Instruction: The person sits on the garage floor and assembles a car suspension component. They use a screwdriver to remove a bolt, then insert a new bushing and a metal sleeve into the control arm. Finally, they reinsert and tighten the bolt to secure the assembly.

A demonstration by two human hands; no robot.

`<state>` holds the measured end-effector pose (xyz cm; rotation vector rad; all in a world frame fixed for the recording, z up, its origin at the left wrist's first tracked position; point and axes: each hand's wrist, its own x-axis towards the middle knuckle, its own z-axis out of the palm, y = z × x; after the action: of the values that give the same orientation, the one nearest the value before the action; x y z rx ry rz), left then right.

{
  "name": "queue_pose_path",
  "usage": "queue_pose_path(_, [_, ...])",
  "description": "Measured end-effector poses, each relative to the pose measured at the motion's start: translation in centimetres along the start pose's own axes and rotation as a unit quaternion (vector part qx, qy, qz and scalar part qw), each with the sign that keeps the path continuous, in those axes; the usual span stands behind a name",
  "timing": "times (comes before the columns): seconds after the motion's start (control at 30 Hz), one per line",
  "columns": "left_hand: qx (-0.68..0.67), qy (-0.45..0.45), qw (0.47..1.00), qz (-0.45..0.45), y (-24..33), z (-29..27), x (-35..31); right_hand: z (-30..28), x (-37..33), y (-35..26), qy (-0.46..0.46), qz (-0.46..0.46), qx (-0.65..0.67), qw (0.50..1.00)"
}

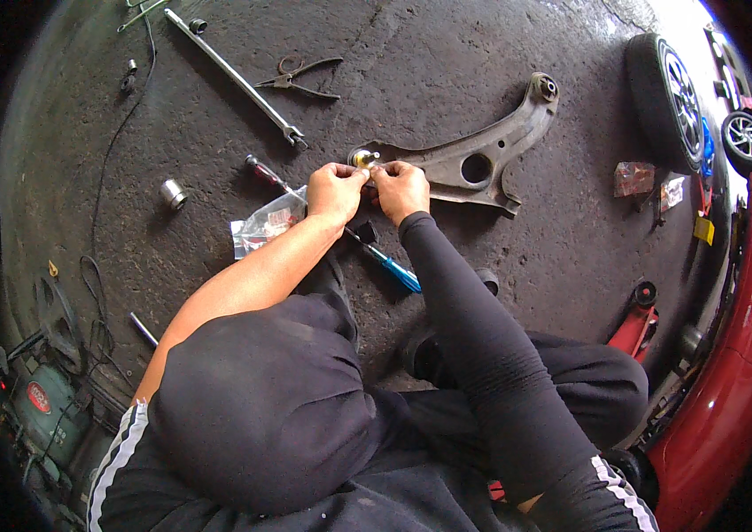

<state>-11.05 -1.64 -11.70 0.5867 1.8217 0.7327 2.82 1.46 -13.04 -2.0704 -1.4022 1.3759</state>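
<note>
On the dark floor ahead lies a car's suspension control arm (447, 170), a curved metal part with a large round hole and a bushing at its far right end. At its left end a ball joint (363, 159) shows a pale yellow rim and a short bright stud. My left hand (336, 191) and my right hand (402, 189) meet at the near side of this joint, both with fingers pinched together. Whatever small piece they pinch is mostly hidden by the fingertips. Beside my left hand is a clear plastic bag (261, 227), partly covered by that arm.
A red-handled screwdriver (267, 173) and a blue-handled one (398, 273) lie near my hands. Farther off are a long breaker bar (229, 73), pliers (300, 78) and a socket (174, 194). A wheel (659, 102) stands right; a cable (101, 168) runs along the left.
</note>
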Motion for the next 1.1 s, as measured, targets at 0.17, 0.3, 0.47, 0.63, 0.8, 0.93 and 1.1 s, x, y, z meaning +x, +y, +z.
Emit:
queue_pose_path(0.17, [-0.041, -0.015, 0.999, -0.005, -0.7, -0.2, 0.3, -0.1, -0.6, -0.5, -0.022, 0.034, 0.057, 0.998])
queue_pose_path(0.3, [-0.046, -0.017, 0.999, 0.001, -1.4, -0.1, 0.9, 0.1, -0.8, -0.5, -0.014, 0.051, 0.041, 0.998])
queue_pose_path(0.47, [-0.039, -0.014, 0.999, 0.008, -1.7, -0.1, 0.9, 0.7, -0.7, -0.2, -0.008, 0.048, 0.066, 0.997])
queue_pose_path(0.63, [-0.055, -0.018, 0.998, -0.001, -1.3, -0.3, 0.6, 1.0, -0.9, -0.2, -0.013, 0.087, 0.13, 0.988])
queue_pose_path(0.8, [-0.032, -0.027, 0.999, 0.016, -1.2, -0.5, 0.6, 0.7, -1.5, -0.7, -0.036, 0.099, 0.219, 0.97])
queue_pose_path(0.93, [-0.036, -0.048, 0.998, 0.006, -1.1, -0.9, 0.3, 0.3, -1.6, -0.8, -0.027, 0.094, 0.212, 0.972])
queue_pose_path(1.1, [0.039, -0.043, 0.998, 0.038, -0.7, -1.4, -0.1, -0.2, -1.4, -0.4, -0.028, 0.077, 0.168, 0.982])
